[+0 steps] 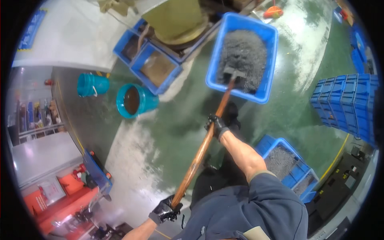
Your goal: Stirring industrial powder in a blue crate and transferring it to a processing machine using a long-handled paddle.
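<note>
Left hand (166, 210) and right hand (218, 126) grip a shovel (201, 153), blade (235, 72) ahead, apparently in grit (249, 52).

No wording or number is legible from where I stand; faint marks on a white panel (51, 191) amid red equipment (35, 201), off to the left, are too small to read.

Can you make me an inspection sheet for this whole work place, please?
Surface: green floor with pale patches.
Job's things: wooden-handled shovel, its blade in dark grey grains inside a blue bin.
Clutter: two teal buckets.
Grips: gloved left grip closed on the shovel's near end; gloved right grip closed farther up.
Cables: hose-like strand at upper left; can't tell what it is.
Surroundings: stacked blue crates at right.
</note>
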Tool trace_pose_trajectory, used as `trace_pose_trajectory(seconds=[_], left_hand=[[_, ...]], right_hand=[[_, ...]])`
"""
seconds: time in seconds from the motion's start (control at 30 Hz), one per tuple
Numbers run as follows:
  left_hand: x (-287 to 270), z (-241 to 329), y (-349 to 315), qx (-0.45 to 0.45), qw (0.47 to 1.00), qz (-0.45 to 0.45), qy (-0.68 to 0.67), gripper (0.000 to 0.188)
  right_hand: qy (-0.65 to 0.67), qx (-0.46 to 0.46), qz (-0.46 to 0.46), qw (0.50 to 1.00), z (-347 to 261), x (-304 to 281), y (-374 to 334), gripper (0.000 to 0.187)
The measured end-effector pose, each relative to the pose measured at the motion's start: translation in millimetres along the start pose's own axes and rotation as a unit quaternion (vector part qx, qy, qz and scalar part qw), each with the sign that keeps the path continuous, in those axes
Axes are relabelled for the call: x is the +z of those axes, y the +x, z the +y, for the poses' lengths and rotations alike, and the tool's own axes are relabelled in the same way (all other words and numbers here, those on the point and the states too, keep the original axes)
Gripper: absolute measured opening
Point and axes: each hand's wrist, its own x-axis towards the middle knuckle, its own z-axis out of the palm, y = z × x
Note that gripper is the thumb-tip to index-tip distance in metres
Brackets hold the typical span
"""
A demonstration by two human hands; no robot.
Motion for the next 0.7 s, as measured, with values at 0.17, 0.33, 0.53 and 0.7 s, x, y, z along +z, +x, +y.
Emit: trace_pose_trajectory(seconds=[0.17,0.33,0.53,0.7], left_hand=[[23.8,-46.2,19.3,0.097,0.974,0.081,0.186,0.049],[19.6,-54.5,54.3,-0.003,0.996,0.032,-0.086,0.049],[-6.7,-46.0,57.8,0.023,0.991,0.093,0.090,0.043],[1.8,10.7,27.9,-0.077,0.960,0.030,0.268,0.048]], right_hand=[[-0.043,0.012,-0.032,0.998,7.9,-2.1,-16.0,0.018],[0.012,-0.010,-0.022,1.000,-9.3,-14.0,-2.4,0.004],[0.025,0.061,0.051,0.997,-31.1,24.7,2.7,0.004],[-0.041,-0.079,0.085,0.992,-122.3,45.0,40.8,0.024]])
